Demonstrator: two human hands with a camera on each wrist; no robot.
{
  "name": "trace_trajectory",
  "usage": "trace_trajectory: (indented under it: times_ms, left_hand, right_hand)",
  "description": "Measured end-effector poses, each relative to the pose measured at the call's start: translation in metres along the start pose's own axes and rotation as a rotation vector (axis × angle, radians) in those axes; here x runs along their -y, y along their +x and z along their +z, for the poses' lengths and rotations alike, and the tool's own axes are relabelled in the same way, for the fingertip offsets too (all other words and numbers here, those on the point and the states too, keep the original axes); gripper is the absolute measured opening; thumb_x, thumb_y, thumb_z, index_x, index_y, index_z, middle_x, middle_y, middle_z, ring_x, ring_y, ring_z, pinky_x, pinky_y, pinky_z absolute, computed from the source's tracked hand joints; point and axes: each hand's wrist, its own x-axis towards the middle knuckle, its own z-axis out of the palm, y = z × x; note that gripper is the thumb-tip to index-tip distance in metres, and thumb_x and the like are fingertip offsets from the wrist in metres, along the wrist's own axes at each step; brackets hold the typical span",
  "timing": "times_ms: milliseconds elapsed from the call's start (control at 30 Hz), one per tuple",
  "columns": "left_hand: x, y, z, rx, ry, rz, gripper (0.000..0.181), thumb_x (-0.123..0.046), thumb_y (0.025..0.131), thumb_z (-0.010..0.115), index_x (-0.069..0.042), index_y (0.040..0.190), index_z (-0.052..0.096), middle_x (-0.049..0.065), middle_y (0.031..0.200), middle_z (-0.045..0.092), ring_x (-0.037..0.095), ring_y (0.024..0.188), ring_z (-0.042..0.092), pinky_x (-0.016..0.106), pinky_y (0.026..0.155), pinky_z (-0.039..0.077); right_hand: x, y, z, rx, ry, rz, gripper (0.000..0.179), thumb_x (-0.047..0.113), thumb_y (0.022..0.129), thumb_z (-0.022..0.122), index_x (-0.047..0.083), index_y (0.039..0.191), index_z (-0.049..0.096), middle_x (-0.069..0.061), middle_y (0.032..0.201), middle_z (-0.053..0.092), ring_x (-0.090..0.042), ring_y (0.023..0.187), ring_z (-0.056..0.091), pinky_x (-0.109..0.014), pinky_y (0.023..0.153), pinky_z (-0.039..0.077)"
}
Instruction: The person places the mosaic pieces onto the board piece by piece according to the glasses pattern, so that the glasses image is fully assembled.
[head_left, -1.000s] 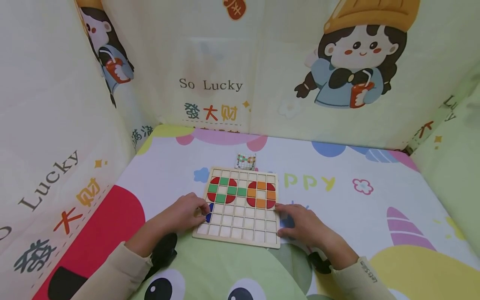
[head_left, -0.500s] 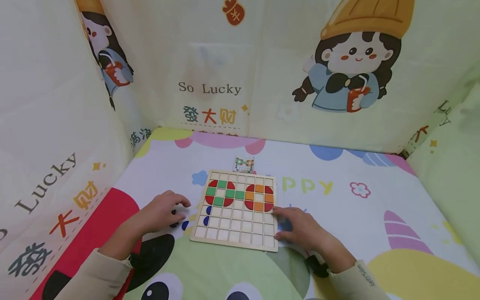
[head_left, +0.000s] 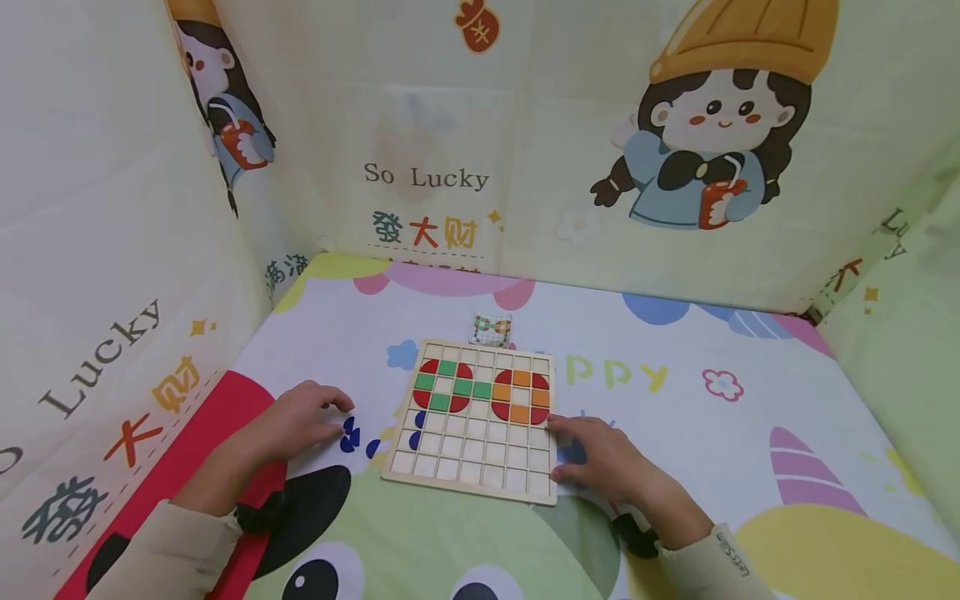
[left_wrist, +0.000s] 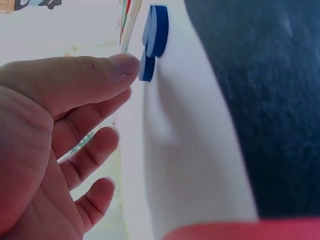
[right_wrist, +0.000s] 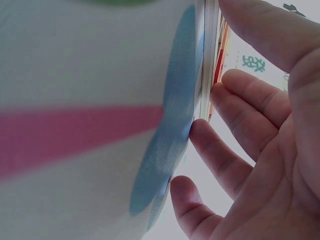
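A square wooden grid board (head_left: 472,493) lies on the table. Red and green pieces form a ring at its upper left, and red and orange pieces (head_left: 521,377) form another at its upper right, with a green link between. Two blue rounded pieces (head_left: 415,440) sit in its left column. Left of the board, several loose blue pieces (head_left: 349,437) lie in a small group beside my left hand (head_left: 300,422), whose thumb tip is close to them in the left wrist view; nothing shows between its fingers. My right hand (head_left: 603,457) rests its fingertips along the board's right edge.
A small pattern card (head_left: 492,331) with a similar coloured design lies just behind the board. The tablecloth (head_left: 660,400) is printed with bright shapes. Printed cloth walls (head_left: 555,158) stand at the back and on both sides.
My left hand has left the board's left column, where the two blue pieces now show, and moved left to the loose blue pieces. The right hand stays at the board's edge.
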Motion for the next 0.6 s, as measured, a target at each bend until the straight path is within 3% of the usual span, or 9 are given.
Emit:
trace_trajectory:
  times_ms: [267,600]
  left_hand:
    - [0.0020,0.0062,0.0012,0.030,-0.004,0.032,0.035,-0.007,0.079,0.080,-0.006,0.113,0.072,0.011,0.108,0.065,0.035,0.107,0.055,0.043,0.079,0.058]
    - [-0.0029,0.0094,0.0025,0.025,0.012,0.024,0.030,-0.003,0.079,0.080,-0.006,0.107,0.072,0.010,0.104,0.065,0.035,0.105,0.056,0.044,0.080,0.058]
  right_hand:
    - [0.0004,0.0001,-0.0014,0.003,0.008,-0.001,0.062,0.031,0.081,0.084,0.015,0.136,0.061,-0.007,0.141,0.058,-0.038,0.129,0.049,-0.065,0.102,0.036]
    - [-0.0020,0.0003,0.0003,-0.005,-0.008,-0.030,0.061,0.030,0.081,0.085,0.014,0.135,0.061,-0.009,0.140,0.058,-0.038,0.127,0.050,-0.065,0.099,0.038]
